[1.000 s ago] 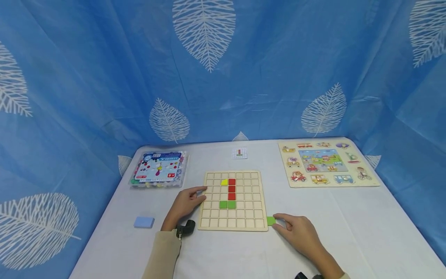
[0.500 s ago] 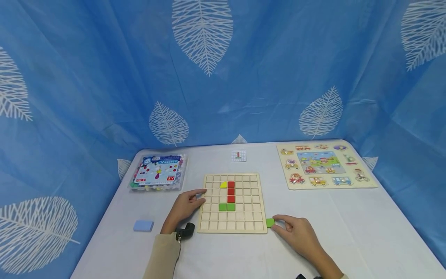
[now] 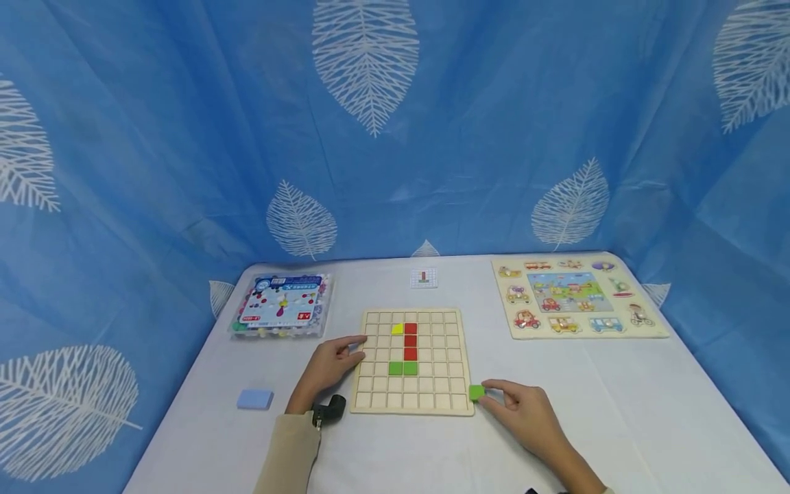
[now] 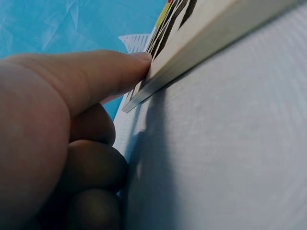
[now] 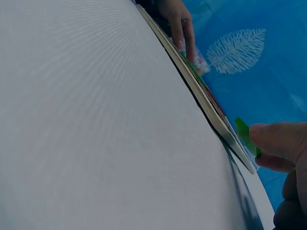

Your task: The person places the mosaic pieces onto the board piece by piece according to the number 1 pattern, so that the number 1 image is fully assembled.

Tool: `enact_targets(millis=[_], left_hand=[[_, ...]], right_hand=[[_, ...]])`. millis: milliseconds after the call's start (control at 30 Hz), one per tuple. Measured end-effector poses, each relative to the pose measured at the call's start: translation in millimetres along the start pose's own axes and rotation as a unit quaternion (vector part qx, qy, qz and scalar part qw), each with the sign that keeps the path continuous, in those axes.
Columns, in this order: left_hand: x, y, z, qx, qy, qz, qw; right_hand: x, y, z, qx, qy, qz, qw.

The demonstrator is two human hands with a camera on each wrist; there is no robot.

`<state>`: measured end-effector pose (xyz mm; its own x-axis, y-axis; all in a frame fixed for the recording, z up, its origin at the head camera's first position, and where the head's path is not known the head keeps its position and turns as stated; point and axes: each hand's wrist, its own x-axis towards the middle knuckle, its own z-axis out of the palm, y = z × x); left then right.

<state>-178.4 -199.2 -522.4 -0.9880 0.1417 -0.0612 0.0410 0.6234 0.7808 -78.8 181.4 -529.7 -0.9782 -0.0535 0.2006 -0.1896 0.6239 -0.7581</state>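
A pale wooden grid board (image 3: 378, 391) lies on the table, its squares bearing a column of red tiles (image 3: 410, 341), two green tiles (image 3: 396, 369) and a yellow piece (image 3: 398, 328). My left hand (image 3: 327, 363) rests its thumb and forefinger at the board's left edge; in the left wrist view, the thumb (image 4: 105, 72) touches the frame while other fingers are tucked below. Between thumb and forefinger, my right hand (image 3: 524, 412) pinches another green tile (image 3: 476, 392) at the board's right edge. That tile looks tilted in the right wrist view, partly covered by the thumb.
Behind the board lies a small pattern card (image 3: 424, 278). A clear box of coloured beads (image 3: 281, 302) stands at left, with a light blue block (image 3: 255, 399) nearer me. At right is a wooden picture puzzle (image 3: 580, 302). Blue curtain (image 3: 432, 171) encloses the table.
The right hand has shifted slightly left, and its green tile now overlaps the board's right edge and looks lifted. The left hand keeps its place at the board. The head view has tilted slightly.
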Motion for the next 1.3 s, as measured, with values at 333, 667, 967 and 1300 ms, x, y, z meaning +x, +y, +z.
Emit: enact_targets(millis=[333,667,967,1300], left_hand=[[-0.6,-1.7,0.3,0.003,0.003,0.003,1.0000],[-0.3,-2.2,-0.1,0.007,0.003,0.012,0.9999],[0.4,-1.9,0.7,0.009,0.000,0.017,0.9998],[0.6,-1.0,-0.4,0.005,0.000,0.007,1.0000]], right_hand=[[9.1,-10,12,-0.012,0.001,-0.028,0.9995],[30.7,-29,30,-0.019,-0.007,-0.065,0.9977],[47.5,-36,50,0.002,-0.013,-0.080,0.9967],[52.0,-37,61,0.017,-0.005,-0.079,0.9968]])
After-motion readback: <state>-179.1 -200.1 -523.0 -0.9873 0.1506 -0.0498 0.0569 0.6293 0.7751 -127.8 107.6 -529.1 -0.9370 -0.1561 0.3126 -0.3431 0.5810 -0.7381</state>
